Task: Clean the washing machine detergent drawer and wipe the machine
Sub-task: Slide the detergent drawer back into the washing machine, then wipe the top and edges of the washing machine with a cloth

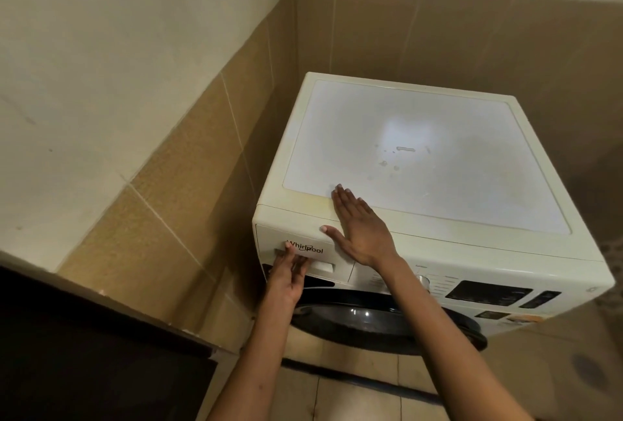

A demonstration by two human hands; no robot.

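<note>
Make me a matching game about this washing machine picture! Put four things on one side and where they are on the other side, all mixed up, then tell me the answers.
Things:
1. left hand
2. right hand
3. round door
4. dried spots

Places:
A. in the middle of the machine's top
B. flat on the front edge of the top
C. at the detergent drawer, by the brand name
D. low on the machine's front, under the controls

Right pairs: 1-C, 2-B, 3-D, 4-A
</note>
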